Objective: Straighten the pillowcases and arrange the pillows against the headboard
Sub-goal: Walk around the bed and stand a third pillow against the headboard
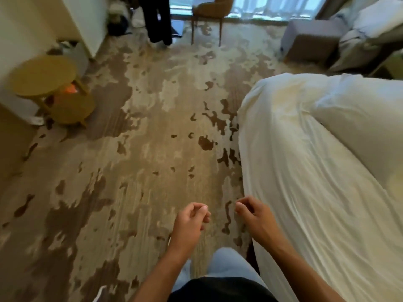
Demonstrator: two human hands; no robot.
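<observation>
With your left hand (192,219) and right hand (250,211) loosely curled and empty, grip what looks like a soft, light pillow (357,136) by its corners.

Both bare forearms reach forward from the bottom edge of the head view, angled slightly toward each other so the two hands sit near one another but apart. The left hand (190,219) is held out with its fingers loosely curled inward and the thumb lying along them, holding nothing. The right hand (251,212) mirrors it just beside, knuckles up, fingers loosely curled with the thumb tip near the forefinger, also gripping nothing.
</observation>
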